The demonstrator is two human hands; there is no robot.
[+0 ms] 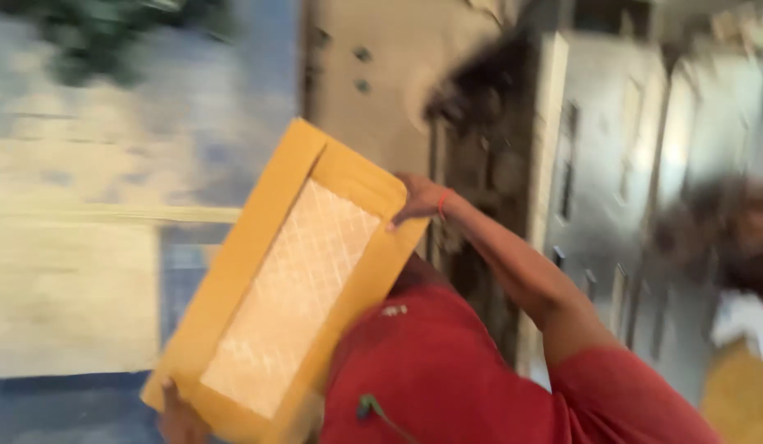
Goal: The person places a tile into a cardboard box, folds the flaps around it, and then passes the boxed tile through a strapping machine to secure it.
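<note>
Background, blurred: a pale beige wall [373, 90] with small dark holes; a grey metal cabinet [612, 164] with vertical panels to its right; a blue and cream surface [110, 205] at left; dark green foliage [102, 37] at upper left

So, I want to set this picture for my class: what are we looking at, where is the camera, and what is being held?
There is no machine here. A person in a red shirt wears a camera on the head. It looks down, so the one blurred picture seems to show their own arms. Both hands hold a flat yellow panel with a white meshed middle. The right hand grips its top edge and the left hand its bottom corner. Behind stands a grey metal cabinet.
</note>
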